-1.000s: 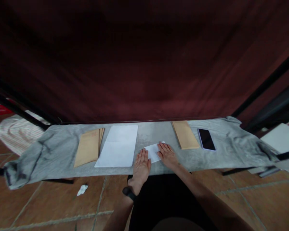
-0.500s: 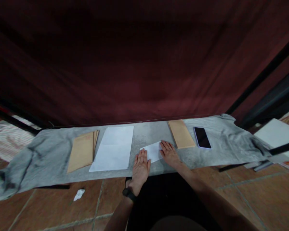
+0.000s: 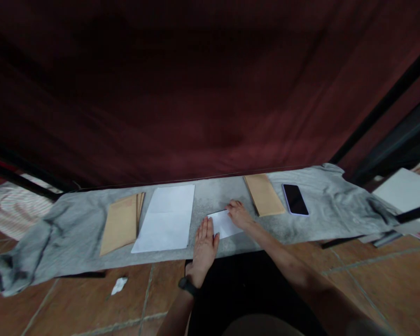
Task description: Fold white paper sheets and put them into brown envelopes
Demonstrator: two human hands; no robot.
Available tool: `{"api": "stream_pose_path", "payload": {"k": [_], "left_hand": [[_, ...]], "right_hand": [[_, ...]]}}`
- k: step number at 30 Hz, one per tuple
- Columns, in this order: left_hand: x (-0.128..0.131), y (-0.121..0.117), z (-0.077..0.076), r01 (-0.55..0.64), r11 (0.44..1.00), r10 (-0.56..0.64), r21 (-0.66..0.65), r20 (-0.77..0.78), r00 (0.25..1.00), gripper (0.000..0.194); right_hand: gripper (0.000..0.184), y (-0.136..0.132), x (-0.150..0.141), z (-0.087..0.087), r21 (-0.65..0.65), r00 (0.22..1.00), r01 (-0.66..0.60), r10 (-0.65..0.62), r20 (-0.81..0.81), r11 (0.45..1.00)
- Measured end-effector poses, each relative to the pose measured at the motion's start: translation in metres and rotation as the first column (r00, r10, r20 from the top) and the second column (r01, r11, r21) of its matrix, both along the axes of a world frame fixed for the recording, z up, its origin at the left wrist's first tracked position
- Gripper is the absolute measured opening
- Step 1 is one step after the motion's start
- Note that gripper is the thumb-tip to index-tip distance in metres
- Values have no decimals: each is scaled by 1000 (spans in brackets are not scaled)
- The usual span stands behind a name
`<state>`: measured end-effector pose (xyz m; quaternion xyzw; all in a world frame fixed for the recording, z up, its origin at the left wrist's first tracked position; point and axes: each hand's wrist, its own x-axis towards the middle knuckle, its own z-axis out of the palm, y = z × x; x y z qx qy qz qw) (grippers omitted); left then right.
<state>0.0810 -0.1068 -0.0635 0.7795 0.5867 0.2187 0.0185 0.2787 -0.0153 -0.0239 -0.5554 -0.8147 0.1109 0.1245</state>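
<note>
A small folded sheet of white paper [image 3: 224,225] lies on the grey cloth in front of me. My left hand [image 3: 205,247], a dark watch on its wrist, rests with fingers stretched out over the sheet's left end. At the upper edge of the paper is my right hand [image 3: 239,215], its fingers curled in and closed on that edge. To the left lies a stack of white paper [image 3: 165,219] with a crease across its top sheet. Beyond my right hand sits a brown envelope stack [image 3: 265,196].
More brown envelopes [image 3: 121,225] lie fanned at the left. A phone [image 3: 296,199] in a light purple case lies on the right. Grey cloth [image 3: 325,200] covers the narrow bench, its ends rumpled. A dark red curtain [image 3: 210,116] hangs behind. Crumpled tissue [image 3: 119,285] is on the tiled floor.
My right hand has slid from the paper's right end to its upper edge, and its fingers have gone from flat to curled. My left hand stays nearly in place.
</note>
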Motion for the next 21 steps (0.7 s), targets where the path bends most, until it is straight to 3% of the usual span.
{"api": "stream_pose_path", "payload": {"k": [3, 7, 10, 12, 16, 21], "left_hand": [[1, 9, 14, -7, 1000, 4, 22, 146, 989, 73], [3, 27, 51, -46, 993, 17, 109, 249, 968, 64], [3, 37, 75, -51, 980, 13, 190, 198, 980, 38], [3, 38, 81, 5, 978, -25, 209, 96, 995, 30], [3, 26, 66, 146, 983, -134, 115, -99, 986, 35], [2, 0, 33, 184, 982, -187, -36, -171, 967, 45]], "right_hand": [[31, 3, 2, 11, -1, 999, -5, 5, -37, 1000], [27, 1, 8, 35, 110, 987, -13, 31, -160, 994], [28, -7, 14, 46, 258, 961, -13, 83, -264, 966], [29, -16, 18, 43, 301, 957, -20, 105, -270, 953], [30, -39, 27, 16, 298, 970, -63, 128, -206, 953], [34, -71, 33, -20, 225, 970, -133, 173, -171, 965]]}}
